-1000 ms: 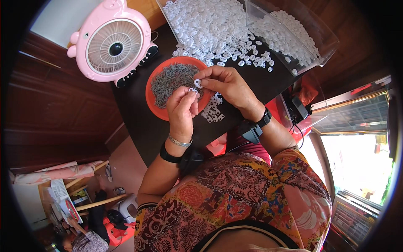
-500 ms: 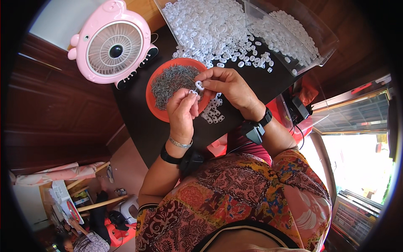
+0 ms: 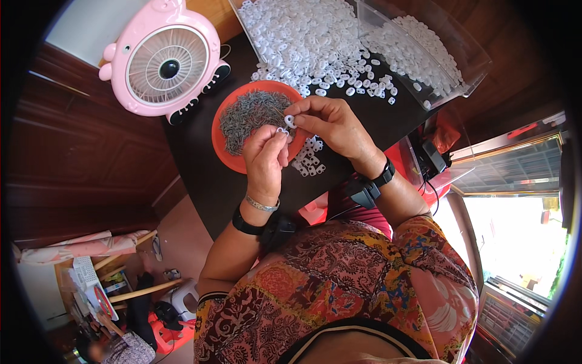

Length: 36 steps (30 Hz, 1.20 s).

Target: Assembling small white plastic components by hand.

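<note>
Over an orange bowl (image 3: 219,150) of small grey screw-like pieces (image 3: 251,118), my two hands meet fingertip to fingertip. Between thumb and forefinger my left hand (image 3: 264,156) pinches a small white plastic piece (image 3: 282,130). My right hand (image 3: 335,128) pinches a white oval two-hole plate (image 3: 290,121) just above it. Whether the two pieces touch, or a grey piece joins them, is too small to tell. Beside the bowl, below my right hand, lies a small heap of white holed pieces (image 3: 310,165).
A large heap of white oval plates (image 3: 303,39) covers the far table, spilling from clear plastic bins (image 3: 476,76). A pink animal-shaped fan (image 3: 124,91) stands at the far left. The dark tabletop (image 3: 203,194) ends near my body. Another person (image 3: 130,352) sits at lower left.
Both hands keep their pinches over the bowl, with the white pieces shifting only very slightly. The whole view has moved a little.
</note>
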{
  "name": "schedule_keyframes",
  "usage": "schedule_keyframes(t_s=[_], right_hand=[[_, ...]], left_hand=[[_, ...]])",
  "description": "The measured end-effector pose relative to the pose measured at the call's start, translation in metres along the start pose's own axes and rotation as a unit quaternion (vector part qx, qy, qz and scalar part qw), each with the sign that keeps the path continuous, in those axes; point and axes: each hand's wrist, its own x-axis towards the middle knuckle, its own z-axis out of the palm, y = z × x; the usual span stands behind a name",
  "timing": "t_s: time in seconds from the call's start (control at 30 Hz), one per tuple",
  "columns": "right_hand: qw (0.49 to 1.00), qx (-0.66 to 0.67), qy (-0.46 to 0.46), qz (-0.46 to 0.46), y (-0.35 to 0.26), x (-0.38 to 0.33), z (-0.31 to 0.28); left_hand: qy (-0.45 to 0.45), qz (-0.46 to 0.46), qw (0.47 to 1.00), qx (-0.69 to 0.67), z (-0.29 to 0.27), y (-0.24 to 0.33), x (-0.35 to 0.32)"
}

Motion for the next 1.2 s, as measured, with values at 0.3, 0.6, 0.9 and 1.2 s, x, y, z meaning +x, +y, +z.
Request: schedule_keyframes(t_s=[0.3, 0.6, 0.9, 1.2], right_hand=[[0.994, 0.075, -0.032, 0.077, -0.0014, 0.0009, -0.0046], [0.999, 0.019, -0.023, 0.033, -0.0008, -0.0029, -0.0013], [1.000, -0.023, -0.006, -0.018, 0.0010, -0.0055, 0.0000], [0.999, -0.037, -0.023, 0.009, -0.0014, -0.0057, 0.0022]], left_hand=[[0.004, -0.004, 1.000, 0.004, 0.0010, 0.0000, -0.0017], [0.015, -0.025, 0.999, -0.016, -0.0009, 0.0005, -0.0012], [0.008, -0.032, 0.999, -0.004, -0.0003, 0.0013, -0.0012], [0.016, -0.035, 0.999, 0.002, 0.0031, 0.0003, -0.0027]])
